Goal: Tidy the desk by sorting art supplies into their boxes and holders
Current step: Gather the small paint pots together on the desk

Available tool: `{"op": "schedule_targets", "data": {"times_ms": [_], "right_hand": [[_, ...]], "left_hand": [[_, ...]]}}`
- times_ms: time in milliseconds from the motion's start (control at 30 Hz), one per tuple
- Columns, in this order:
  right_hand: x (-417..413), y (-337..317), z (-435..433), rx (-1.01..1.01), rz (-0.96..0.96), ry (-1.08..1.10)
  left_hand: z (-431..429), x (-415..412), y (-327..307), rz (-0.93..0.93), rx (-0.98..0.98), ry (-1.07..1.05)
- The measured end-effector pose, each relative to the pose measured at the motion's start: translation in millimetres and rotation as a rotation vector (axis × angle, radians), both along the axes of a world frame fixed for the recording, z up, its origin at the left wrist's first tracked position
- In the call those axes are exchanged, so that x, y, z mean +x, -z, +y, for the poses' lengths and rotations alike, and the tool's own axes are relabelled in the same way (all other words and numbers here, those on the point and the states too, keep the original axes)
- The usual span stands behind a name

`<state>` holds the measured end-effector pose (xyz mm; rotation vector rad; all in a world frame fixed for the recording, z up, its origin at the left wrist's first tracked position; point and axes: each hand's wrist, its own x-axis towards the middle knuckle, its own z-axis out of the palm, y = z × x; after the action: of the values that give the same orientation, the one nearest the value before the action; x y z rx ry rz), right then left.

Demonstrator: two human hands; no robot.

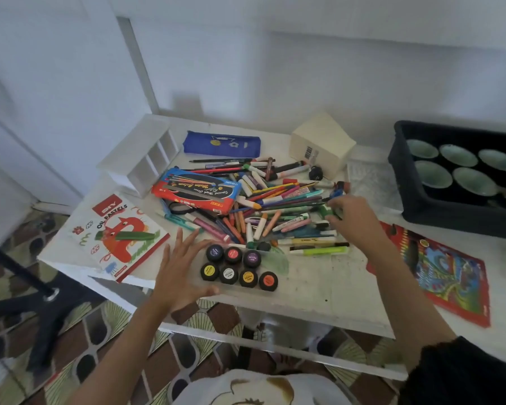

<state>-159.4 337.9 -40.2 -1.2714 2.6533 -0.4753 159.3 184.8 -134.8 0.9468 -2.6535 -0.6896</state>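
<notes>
Risks nudging the paint pots [237,268] off the near edge of the desk [319,287] with the left hand [181,270], splayed wide and holding nothing, and scattering the heap of pens and crayons [275,206] mid-desk under the right hand [354,217], fingers curled in, grip impossible to tell.

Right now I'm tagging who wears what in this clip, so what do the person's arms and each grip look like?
Left grip and right grip are bare hands: no gloves, rings, watch or bracelet show. The left forearm is uncovered as far as the frame reaches. The right forearm is uncovered up to a black sleeve near the elbow.
</notes>
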Motion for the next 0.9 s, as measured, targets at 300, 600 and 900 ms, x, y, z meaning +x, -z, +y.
{"op": "schedule_targets", "data": {"times_ms": [300, 600, 900], "right_hand": [[-17.5, 28.5, -30.3, 0.247, 0.313, -0.023], [-7.5, 23.4, -20.9, -0.061, 0.273, -0.244], [-12.9, 26.5, -5.7, -0.012, 0.082, -0.075]], "left_hand": [[11.2, -4.2, -8.8, 0.064, 0.169, -0.147], [25.7, -9.8, -16.9, 0.118, 0.41, -0.244], [26.6, -10.1, -17.0, 0.152, 0.478, -0.27]]}}
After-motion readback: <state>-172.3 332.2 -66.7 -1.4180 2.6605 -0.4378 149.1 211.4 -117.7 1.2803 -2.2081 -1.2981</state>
